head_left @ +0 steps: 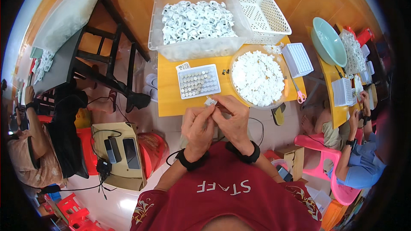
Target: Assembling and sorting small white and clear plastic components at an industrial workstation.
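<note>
My left hand and my right hand meet at the table's near edge, fingers pinched together. Between their fingertips is a small white plastic piece, partly hidden by the fingers. Just beyond it lies a white tray with rows of small round silver discs; several slots at its right hold none. Right of the tray stands a clear round bowl heaped with small white plastic parts. A few tiny dark pieces lie between tray and bowl.
A large translucent bin of white parts and a white perforated basket stand at the back. Pink scissors and a white slotted tray are at the right. People work at both sides. An open cardboard box holds phones.
</note>
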Demonstrator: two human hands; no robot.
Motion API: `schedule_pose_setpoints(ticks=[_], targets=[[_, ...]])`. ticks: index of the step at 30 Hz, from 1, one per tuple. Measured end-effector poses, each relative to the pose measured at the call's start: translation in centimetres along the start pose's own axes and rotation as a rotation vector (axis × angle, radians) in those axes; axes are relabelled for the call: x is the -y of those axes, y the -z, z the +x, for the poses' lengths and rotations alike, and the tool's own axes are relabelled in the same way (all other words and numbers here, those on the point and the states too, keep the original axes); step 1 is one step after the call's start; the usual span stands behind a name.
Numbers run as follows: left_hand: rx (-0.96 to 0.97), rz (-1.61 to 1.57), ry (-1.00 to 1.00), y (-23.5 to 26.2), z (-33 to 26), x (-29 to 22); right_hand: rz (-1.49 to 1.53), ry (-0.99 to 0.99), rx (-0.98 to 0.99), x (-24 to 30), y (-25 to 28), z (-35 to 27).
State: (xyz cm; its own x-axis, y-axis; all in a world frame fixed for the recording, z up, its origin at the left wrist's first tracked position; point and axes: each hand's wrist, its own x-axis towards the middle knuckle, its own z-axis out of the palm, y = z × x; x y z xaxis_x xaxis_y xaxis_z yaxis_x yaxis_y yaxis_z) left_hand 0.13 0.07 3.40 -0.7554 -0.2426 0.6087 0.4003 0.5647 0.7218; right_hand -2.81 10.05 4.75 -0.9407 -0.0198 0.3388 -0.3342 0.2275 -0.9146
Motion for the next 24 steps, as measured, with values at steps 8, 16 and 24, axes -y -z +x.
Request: schedule_pose_setpoints(ticks=[8,16,24], targets=[[0.004,0.037,-0.032,0.3,0.5,-0.4,0.065,-0.002,-0.040,0.6,-0.3,0.5],[-0.034,-0.564,0.496,1.0,1.8,0.8,0.432,-0.181,-0.027,-0.1,-1.2,0.5],[0.014,-0.766,0.564,1.7,2.4,0.9,0.140,0.025,0.010,0.1,-1.2,0.4]])
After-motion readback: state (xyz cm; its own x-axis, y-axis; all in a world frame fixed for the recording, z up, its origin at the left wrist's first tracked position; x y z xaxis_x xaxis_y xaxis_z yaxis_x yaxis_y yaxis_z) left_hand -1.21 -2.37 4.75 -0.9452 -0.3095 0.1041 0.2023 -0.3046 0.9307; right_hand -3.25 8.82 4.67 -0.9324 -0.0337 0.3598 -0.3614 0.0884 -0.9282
